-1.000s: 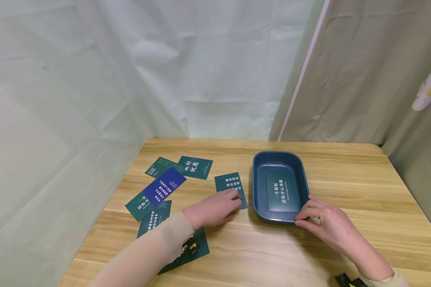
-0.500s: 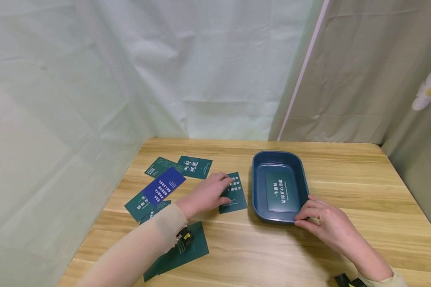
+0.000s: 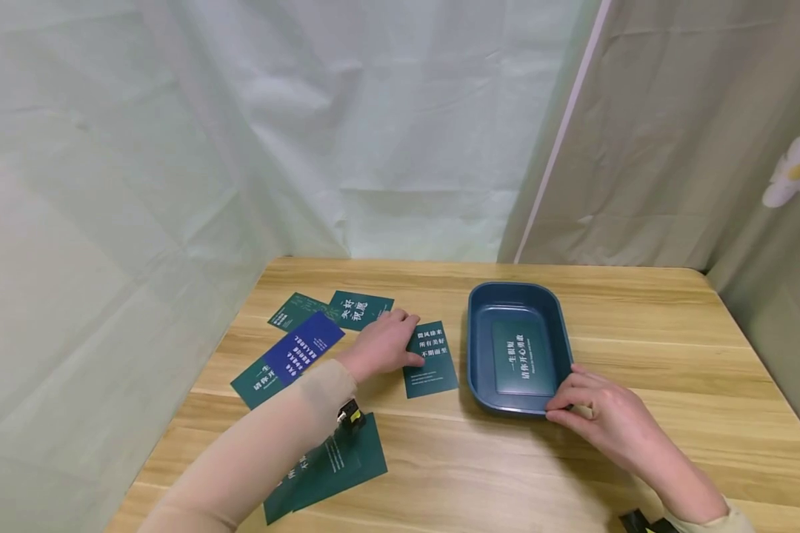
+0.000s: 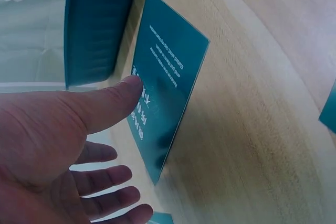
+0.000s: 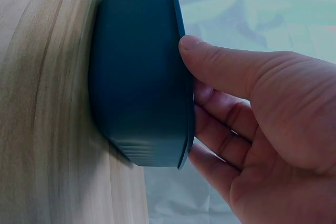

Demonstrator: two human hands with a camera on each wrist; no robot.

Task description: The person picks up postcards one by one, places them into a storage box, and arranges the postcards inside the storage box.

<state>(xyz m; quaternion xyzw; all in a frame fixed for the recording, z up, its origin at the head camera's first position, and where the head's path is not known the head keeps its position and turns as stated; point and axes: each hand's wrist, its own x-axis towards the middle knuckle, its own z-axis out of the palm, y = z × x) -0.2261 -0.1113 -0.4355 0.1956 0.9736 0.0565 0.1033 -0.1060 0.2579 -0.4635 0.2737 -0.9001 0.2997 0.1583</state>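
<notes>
My left hand (image 3: 381, 348) is over the table with fingers spread, its thumb at the left edge of a dark green card (image 3: 435, 370) with white lettering. In the left wrist view, the thumb tip overlaps that card (image 4: 176, 59) and the fingers hold nothing. My right hand (image 3: 603, 414) pinches the near right corner of a dark blue rectangular container (image 3: 507, 408). Seen from the right wrist, the thumb lies on the outer side of the container's rim (image 5: 181, 19) and the fingers reach inside it. Another green card (image 3: 525, 363) lies flat in the container.
Left of the hands lie a blue card (image 3: 307, 344) across a green one (image 3: 260, 381), and two more green cards (image 3: 361, 311) farther back. Several green cards (image 3: 353, 463) lie partly under the left sleeve (image 3: 273, 437). A pale curtain (image 3: 407, 148) hangs behind the wooden table (image 3: 640, 318).
My left hand has drawn back and left off the green card, uncovering its lettering; the card has shifted slightly. The right hand and the container have stayed in place.
</notes>
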